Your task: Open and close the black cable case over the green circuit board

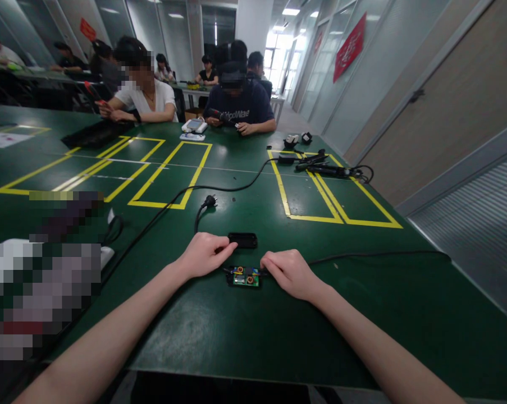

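Note:
In the head view, a small green circuit board (245, 277) with copper coils sits in an open black plastic case on the table, a cable joining it at each end. Just beyond it is a black plastic cover (243, 240), hollow side up. My left hand (206, 253) is closed, with thumb and fingertips at the cover's left end. My right hand (291, 273) is closed around the black cable (354, 256) where it leaves the board's right end. Behind my left hand, a black plug (210, 200) lies with its cord running under that hand.
A long black cord (232, 189) crosses the green table (186, 336) to several black tools (324, 167) at right. Yellow tape (316, 219) marks rectangles. Two people sit opposite, near a black tray (95, 134) and a white device (194, 125). A blurred area covers the left edge.

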`<state>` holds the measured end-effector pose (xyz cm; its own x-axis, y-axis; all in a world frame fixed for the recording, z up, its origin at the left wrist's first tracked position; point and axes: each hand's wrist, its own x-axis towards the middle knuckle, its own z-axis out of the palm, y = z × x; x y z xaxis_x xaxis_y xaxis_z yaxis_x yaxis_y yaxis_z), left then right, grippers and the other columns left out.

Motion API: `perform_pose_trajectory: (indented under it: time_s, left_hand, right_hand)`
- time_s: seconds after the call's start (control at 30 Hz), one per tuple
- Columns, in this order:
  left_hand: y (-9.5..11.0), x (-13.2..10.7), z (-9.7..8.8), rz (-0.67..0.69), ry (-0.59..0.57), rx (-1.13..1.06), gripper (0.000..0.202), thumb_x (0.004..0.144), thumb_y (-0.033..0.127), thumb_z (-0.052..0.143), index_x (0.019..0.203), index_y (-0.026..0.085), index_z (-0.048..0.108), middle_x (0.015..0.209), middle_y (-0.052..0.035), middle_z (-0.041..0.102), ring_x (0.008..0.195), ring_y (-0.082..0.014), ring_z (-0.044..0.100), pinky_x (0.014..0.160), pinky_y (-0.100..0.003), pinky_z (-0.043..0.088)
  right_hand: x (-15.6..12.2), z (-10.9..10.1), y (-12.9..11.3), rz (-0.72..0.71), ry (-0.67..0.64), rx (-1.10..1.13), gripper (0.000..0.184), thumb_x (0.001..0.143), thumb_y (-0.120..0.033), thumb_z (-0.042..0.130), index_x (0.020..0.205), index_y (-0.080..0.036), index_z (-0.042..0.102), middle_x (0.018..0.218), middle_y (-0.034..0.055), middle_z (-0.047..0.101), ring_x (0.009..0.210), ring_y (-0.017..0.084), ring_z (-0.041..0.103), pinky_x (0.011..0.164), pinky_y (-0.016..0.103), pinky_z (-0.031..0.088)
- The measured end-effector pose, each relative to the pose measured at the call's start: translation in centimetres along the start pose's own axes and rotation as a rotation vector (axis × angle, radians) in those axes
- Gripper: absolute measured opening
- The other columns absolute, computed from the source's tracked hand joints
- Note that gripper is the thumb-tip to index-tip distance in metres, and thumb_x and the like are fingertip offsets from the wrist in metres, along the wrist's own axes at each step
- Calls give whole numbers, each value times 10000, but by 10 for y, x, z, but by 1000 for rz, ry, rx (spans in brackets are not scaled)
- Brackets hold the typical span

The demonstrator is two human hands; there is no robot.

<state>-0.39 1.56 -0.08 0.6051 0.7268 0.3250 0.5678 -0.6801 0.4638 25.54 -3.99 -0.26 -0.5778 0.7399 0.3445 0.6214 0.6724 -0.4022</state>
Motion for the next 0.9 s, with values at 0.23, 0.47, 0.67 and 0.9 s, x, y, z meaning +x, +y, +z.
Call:
perform_pose_trajectory:
  time_s: [0.23,0.47,0.67,0.9]
  left_hand:
    - [4,0,3,18,-8,6,499,1017,370,477,555,183,483,476,44,434,441,-97,376,542,-257,250]
    - [5,-1,5,29,-62,23,466,1004,363,506,575,183,530,482,43,465,437,-97,401,524,-254,250]
    - [9,-1,5,18,-64,7,448,997,370,506,593,184,557,489,38,501,436,-99,417,520,-247,265]
    - [14,-1,10,26,-96,23,440,998,350,524,594,183,567,498,27,531,451,-109,478,532,-243,256]
  right_hand:
    - [1,3,3,25,68,-52,477,1063,-330,457,605,-199,490,540,-16,539,482,107,479,541,262,297]
    - [1,10,4,91,16,-37,442,1025,-323,542,602,-196,535,542,-18,569,491,107,496,544,250,296]
    - [1,12,3,95,27,-35,414,1008,-300,580,607,-196,562,535,-21,582,479,107,515,542,244,287]
    - [4,13,5,124,26,-73,396,995,-287,583,610,-197,569,534,-16,594,483,113,534,550,244,299]
